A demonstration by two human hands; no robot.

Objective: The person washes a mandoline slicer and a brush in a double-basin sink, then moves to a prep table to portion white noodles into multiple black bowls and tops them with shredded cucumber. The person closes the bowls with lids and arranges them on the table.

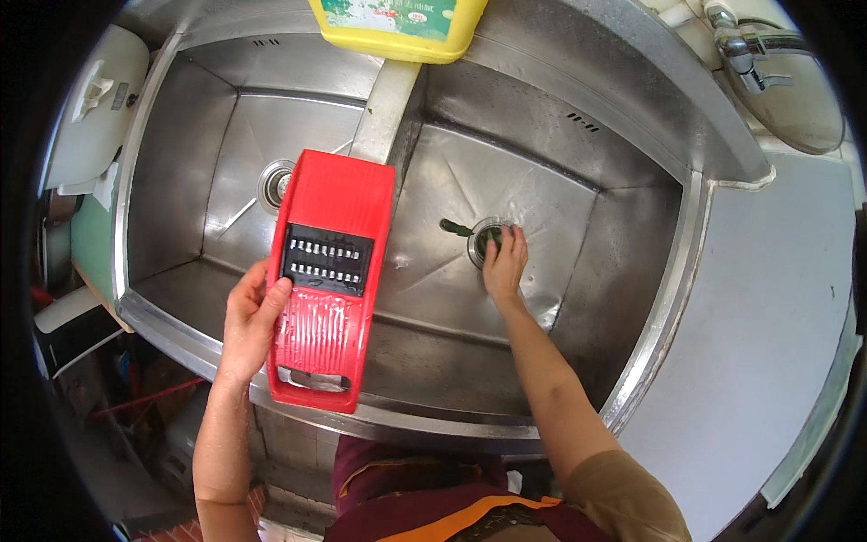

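A red plastic grater (332,332) with a black toothed insert (327,260) is held by its left edge in my left hand (254,315). It is wet and tilted, above the divider (383,112) between two steel sink basins. Down in the right basin (433,284), my right hand (506,267) reaches to the drain (473,254), fingertips at its rim. Dark green scraps (489,238) lie in the drain, close to the thumb; whether the fingers grip any is unclear. Another dark green piece (455,227) lies on the basin floor, just left of the drain.
A yellow plastic jug (399,51) stands at the sink's back edge, over the divider. The left basin (237,135) has its own drain (276,186). A faucet (745,51) is at upper right, above a grey countertop (752,305). A white appliance (101,101) stands left.
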